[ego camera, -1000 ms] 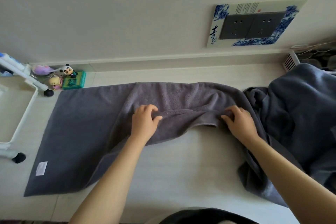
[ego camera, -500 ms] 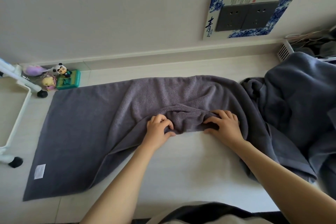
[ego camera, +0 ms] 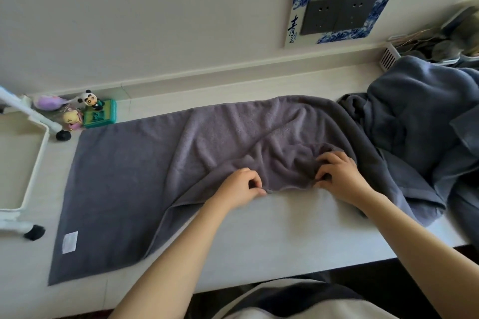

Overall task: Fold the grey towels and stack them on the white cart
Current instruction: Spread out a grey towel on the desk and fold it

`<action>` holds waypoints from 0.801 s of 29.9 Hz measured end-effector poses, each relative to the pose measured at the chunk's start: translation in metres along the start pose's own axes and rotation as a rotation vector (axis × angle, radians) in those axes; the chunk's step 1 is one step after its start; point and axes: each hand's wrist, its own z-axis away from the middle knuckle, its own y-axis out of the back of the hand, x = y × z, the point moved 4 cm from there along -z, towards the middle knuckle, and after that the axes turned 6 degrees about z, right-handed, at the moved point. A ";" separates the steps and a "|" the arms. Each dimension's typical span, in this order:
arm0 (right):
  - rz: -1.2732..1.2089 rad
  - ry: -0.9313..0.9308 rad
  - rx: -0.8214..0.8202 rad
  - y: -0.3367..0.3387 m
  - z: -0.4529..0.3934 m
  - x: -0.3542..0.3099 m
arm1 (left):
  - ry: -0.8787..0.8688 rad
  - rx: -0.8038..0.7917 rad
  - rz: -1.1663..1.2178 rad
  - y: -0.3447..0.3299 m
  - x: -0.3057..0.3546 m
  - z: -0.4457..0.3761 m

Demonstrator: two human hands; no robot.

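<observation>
Across the pale worktop [ego camera: 298, 230] lies the grey towel [ego camera: 124, 184], its left half spread flat and its right half bunched and rumpled where both hands work it. Thick terry like this looks soft and limp, light enough to lift but with no stiffness, so it should sag and crease wherever it is not supported; the hemmed edge is probably the surest place to hold. At the right a heap of further grey towels [ego camera: 425, 122] waits unfolded, while the white cart [ego camera: 39, 160] stands at the left. Nearer, the right hand [ego camera: 339, 176] grips a gathered fold with curled fingers, and the left hand [ego camera: 241, 186] appears to pinch the hem, though the contact is small.
</observation>
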 end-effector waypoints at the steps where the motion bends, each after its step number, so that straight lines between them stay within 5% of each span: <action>1: 0.104 -0.015 -0.064 0.000 0.009 -0.001 | 0.022 -0.067 0.034 -0.007 0.005 0.007; 4: 0.407 -0.093 -0.205 0.003 0.032 -0.007 | 0.090 -0.230 0.143 -0.040 0.017 0.025; 8: 0.234 -0.120 -0.054 0.003 0.040 -0.035 | 0.117 -0.158 0.482 -0.056 0.020 0.034; 13: -0.015 -0.096 -0.203 -0.042 0.053 -0.067 | -0.125 0.349 -0.132 -0.023 -0.002 0.044; 18: 0.068 -0.346 -0.295 -0.068 0.073 -0.048 | 0.189 0.220 -0.490 -0.027 -0.053 0.057; 22: 0.138 -0.466 -0.156 -0.057 0.071 -0.070 | 0.152 0.225 -0.526 -0.031 -0.064 0.067; 24: 0.187 -0.359 -0.074 -0.061 0.069 -0.089 | 0.134 0.285 -0.517 -0.028 -0.065 0.066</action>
